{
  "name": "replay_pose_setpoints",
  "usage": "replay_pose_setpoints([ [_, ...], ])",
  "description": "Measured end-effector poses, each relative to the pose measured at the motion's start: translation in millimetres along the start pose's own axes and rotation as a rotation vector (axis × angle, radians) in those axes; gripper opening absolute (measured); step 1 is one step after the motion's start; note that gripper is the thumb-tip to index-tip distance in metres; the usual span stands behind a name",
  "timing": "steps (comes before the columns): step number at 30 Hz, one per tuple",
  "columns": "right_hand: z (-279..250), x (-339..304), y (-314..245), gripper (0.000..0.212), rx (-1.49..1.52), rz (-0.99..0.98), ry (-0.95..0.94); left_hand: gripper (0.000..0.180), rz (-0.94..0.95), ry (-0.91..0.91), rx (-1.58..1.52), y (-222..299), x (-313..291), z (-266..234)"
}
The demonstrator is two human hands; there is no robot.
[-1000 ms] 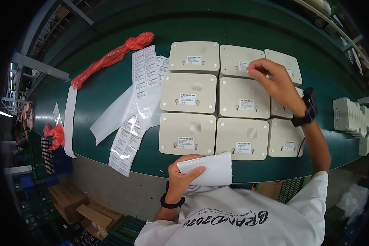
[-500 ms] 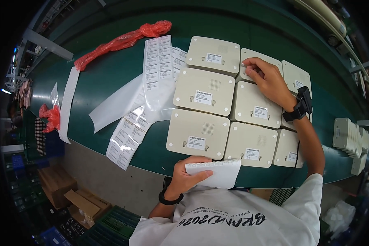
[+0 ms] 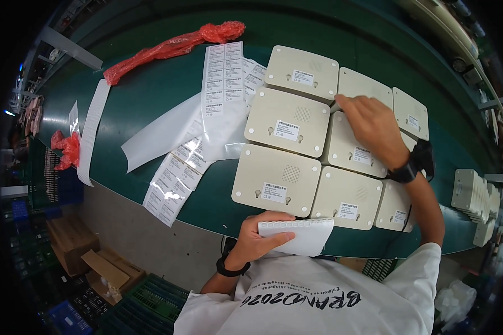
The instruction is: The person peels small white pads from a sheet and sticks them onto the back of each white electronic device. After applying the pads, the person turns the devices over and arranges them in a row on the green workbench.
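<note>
My left hand grips a white sheet with a row of small round pads along its upper edge, thumb on top, just in front of the nearest casings. My right hand is over the middle of the group, fingers curled together, fingertips at the upper left corner of the centre beige casing. Whatever those fingers hold is hidden. Several such flat casings, like the front left casing, lie in rows with a printed label and keyhole slots. White round pads show at corners of some.
Overlapping label sheets lie left of the casings on the green table. Farther left are a red plastic wrap, a white strip and a smaller red wrap. A stack of casings stands at the far right.
My right hand has moved slightly nearer, its fingertips going from the far middle casing to the centre casing's corner. The view has shifted a little; my left hand still holds the sheet.
</note>
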State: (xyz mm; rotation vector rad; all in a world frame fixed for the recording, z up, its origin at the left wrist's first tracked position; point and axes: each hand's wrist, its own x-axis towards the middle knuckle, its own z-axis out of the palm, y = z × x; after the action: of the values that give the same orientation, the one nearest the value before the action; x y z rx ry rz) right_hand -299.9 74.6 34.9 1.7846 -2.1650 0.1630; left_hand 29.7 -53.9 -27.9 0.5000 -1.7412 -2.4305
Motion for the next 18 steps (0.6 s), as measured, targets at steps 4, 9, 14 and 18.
replay_pose_setpoints([
  [4,-8,-1,-13,0.031,-0.080,-0.079,0.019,0.033,0.004,-0.002,0.004,0,0,0],
  [9,-5,-4,-3,0.031,0.142,0.167,-0.038,0.033,0.003,-0.005,-0.001,0,1,1],
  [14,-7,-2,-13,0.025,0.120,0.175,-0.071,0.033,0.002,-0.004,0.003,0,0,0],
  [18,1,16,28,0.018,0.479,0.387,0.031,0.033,-0.002,0.000,-0.011,1,0,1],
])
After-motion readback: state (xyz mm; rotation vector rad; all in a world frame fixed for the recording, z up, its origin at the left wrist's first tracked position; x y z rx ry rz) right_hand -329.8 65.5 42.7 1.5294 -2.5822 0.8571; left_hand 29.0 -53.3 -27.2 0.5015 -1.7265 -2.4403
